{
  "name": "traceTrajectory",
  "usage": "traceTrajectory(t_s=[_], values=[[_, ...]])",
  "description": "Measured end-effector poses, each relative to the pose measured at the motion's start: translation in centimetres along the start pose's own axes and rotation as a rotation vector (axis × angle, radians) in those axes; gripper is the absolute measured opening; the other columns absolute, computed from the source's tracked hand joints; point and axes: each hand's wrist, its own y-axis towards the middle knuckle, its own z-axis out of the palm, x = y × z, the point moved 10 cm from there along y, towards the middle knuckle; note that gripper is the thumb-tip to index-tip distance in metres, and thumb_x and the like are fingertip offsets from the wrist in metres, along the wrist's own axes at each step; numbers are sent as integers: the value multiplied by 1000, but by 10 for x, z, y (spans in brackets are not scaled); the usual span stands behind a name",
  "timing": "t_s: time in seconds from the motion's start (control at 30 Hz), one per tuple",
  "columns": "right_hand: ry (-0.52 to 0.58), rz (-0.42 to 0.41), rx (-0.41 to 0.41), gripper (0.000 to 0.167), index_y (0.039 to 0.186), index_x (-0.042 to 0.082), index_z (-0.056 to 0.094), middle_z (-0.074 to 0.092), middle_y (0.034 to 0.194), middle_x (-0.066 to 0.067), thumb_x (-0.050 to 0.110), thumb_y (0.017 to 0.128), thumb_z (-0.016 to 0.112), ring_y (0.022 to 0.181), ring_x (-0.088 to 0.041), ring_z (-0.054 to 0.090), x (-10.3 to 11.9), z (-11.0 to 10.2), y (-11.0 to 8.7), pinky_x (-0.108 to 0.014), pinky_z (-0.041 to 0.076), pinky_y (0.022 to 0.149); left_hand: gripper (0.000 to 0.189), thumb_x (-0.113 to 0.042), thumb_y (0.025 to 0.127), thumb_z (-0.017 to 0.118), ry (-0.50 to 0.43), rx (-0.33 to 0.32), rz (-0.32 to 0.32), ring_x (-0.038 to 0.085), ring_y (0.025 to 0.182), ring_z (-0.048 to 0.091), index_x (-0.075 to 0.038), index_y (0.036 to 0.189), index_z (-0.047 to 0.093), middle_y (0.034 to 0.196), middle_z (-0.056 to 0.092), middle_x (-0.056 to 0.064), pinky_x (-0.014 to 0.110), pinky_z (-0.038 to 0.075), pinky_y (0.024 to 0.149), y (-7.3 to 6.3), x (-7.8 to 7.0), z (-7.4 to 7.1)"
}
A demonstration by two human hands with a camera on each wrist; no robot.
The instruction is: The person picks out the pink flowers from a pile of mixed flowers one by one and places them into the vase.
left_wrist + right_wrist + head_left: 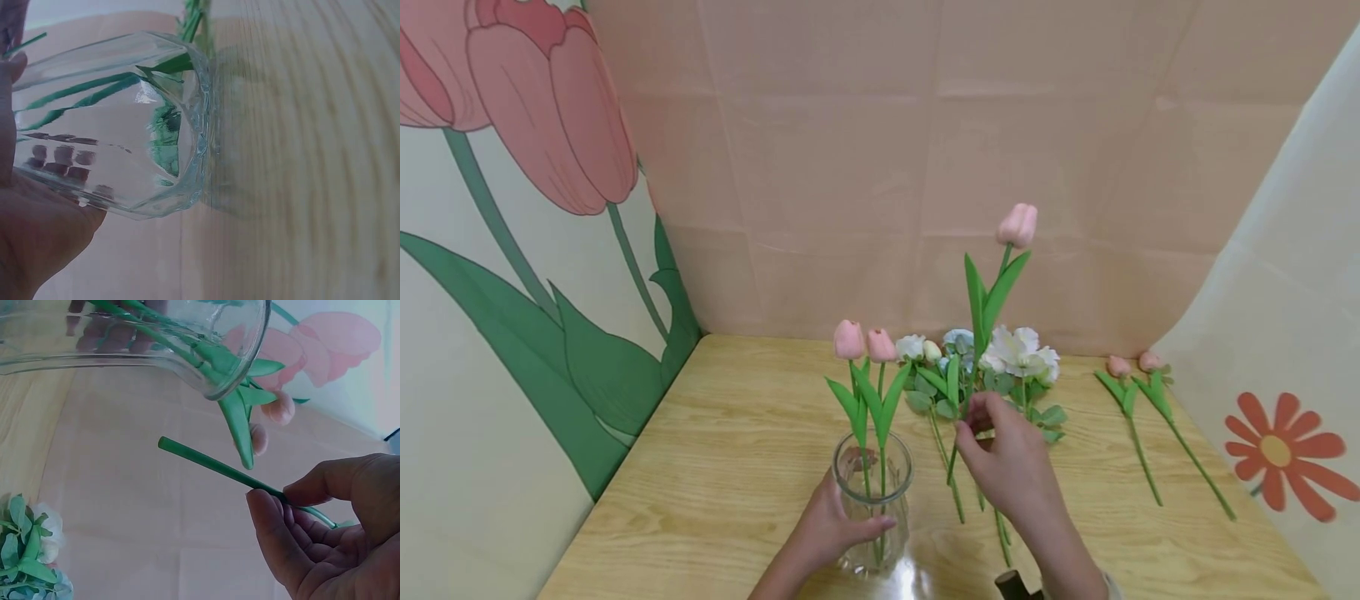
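Pink tulip clear of the vase, right of its mouth; your right hand pinches the stem. Your left hand grips the vase. Done: two standing tulips inside. Remaining, apparently: two loose tulips, perhaps the partly hidden bunch.

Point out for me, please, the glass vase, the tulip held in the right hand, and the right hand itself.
Glass vase [122,122]: left wrist view, on its clear side wall.
Held tulip [995,304]: head view, on one of its green leaves.
Right hand [1009,452]: head view, on the back of the hand.
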Motion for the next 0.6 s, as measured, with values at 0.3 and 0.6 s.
traceTrajectory(t_s=[0.3, 0.6], values=[[42, 10, 6, 15, 104, 6, 62, 68, 93, -4, 3, 91, 68, 89, -17, 65, 5, -1, 2, -21, 60, 73, 98, -39, 71, 91, -9, 4, 8, 43, 137, 44, -19, 151, 39, 148, 51, 14, 74, 31, 108, 0, -2, 0], [79, 11, -9, 15, 105, 7, 62, 68, 95, -5, 4, 91, 68, 90, -18, 67, 12, -5, 4, -24, 61, 73, 99, -37, 70, 92, -23, 8, -15, 42, 138, 43, -19, 152, 38, 149, 49, 13, 74, 30, 109, 1, 1, 1]])
